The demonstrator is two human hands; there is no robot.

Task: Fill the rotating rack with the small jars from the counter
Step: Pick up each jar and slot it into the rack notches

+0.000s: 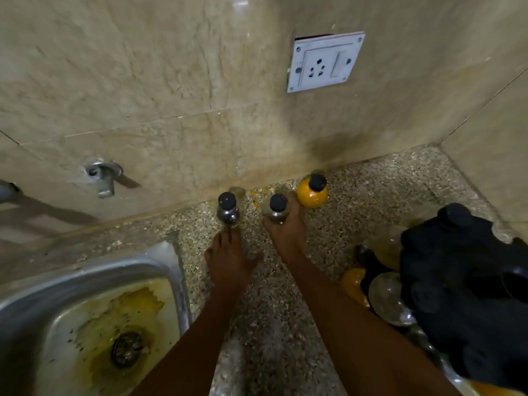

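The step in hand is pickup: three small jars stand on the speckled counter (285, 324) at the foot of the wall, and both hands are at them.

The right hand (285, 232) is wrapped around the middle jar (276, 208), a clear one with a dark cap; the fingers lie on its far side and the thumb on its near side, so this grip is closed on the jar. The yellow jar (312, 191) stands just beyond the right hand's fingertips, touching or nearly touching them.

The left hand (228, 260) reaches toward the left jar (227, 208). Its fingertips meet the jar's near base, but the frame is blurred, and whether the fingers are closing on it cannot be told.

The rack (463, 281) stands to the right of the right forearm, a dark frame already carrying several jars, clear and yellow.

The next move likely calls for lifting the held jar clear of the counter, carrying it rightward to the rack and seating it in an open slot. No open slot can be made out from here.
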